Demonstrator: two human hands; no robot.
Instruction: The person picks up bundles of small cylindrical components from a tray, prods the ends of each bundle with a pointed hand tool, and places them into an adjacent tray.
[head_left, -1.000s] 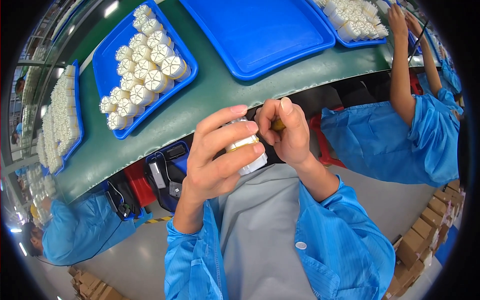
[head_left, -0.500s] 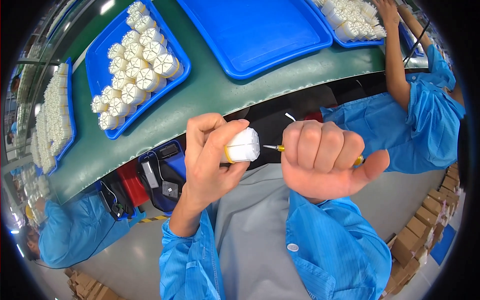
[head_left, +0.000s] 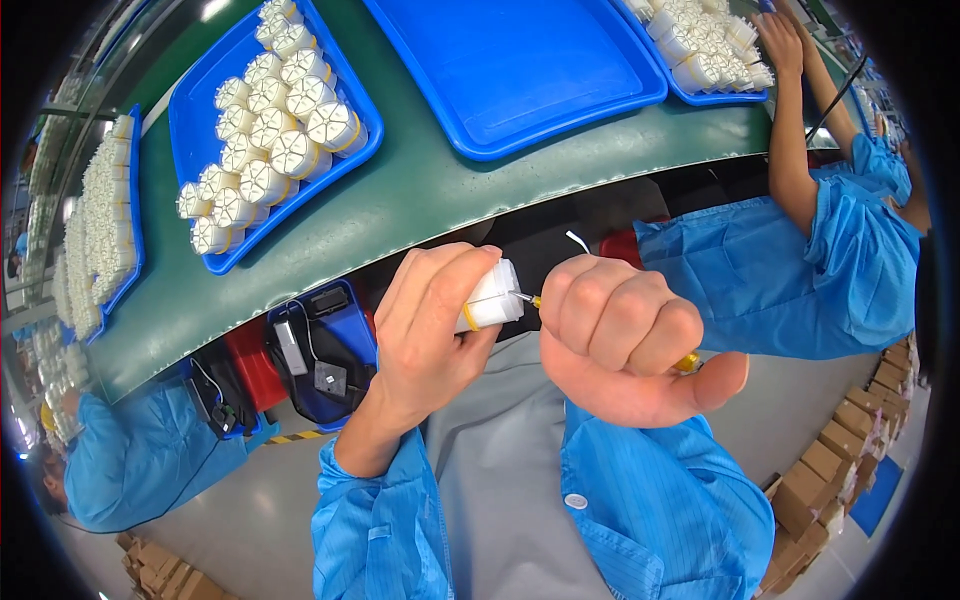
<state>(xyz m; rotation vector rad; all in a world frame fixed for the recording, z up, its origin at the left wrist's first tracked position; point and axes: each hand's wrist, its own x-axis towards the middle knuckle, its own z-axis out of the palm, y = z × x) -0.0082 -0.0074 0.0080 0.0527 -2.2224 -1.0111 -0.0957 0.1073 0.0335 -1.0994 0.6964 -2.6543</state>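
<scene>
My left hand (head_left: 425,330) is closed around a white segmented plastic cylinder (head_left: 494,298) with a yellow band. The cylinder lies on its side in the air, its end facing right. In my right fist (head_left: 625,335) is a yellow-handled screwdriver-like tool (head_left: 530,299); its thin metal tip meets the cylinder's end face. Whether the tip goes into a slot there, I cannot tell. The handle's other end shows near my thumb, which sticks out to the right. A thin white strip (head_left: 577,241) pokes up above this fist; its lower part is hidden.
On the green table (head_left: 420,190) a blue tray (head_left: 365,150) holds several similar cylinders. A bare blue tray (head_left: 540,85) lies beside it, with filled trays farther left (head_left: 135,235) and right (head_left: 715,98). Co-workers in blue sit on both sides. Below the table edge is a blue bin (head_left: 325,405).
My right hand has moved left and slightly down, bringing the tool's tip from a small gap away to the cylinder's end. The cylinder is tilted a little differently in my left hand.
</scene>
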